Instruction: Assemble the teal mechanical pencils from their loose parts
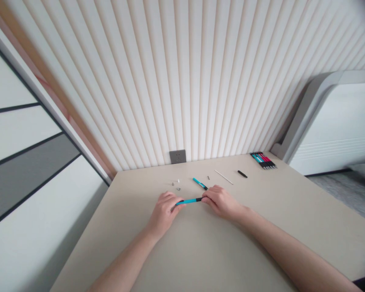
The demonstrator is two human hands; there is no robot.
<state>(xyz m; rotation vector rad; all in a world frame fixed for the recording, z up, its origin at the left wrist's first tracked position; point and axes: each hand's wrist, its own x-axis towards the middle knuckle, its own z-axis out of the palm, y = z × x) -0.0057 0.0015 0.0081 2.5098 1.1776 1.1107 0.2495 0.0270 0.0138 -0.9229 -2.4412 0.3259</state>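
And I'm holding a blue pen (pixel 190 201) crosswise, my left hand (pixel 165 209) pinching its blue end, my right hand (pixel 220 202) pinching its black end, both grips closed; seemingly I'm working at the pen itself, the next move calling for steady, aligned ends, while small loose parts (pixel 178 189) are lying just beyond my left grip

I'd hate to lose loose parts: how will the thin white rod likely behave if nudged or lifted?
The thin white rod looks very slim, so it is probably light. It lies straight on the table, which suggests some stiffness, though it may flex. Its even, slender shape could let it roll if pushed sideways.
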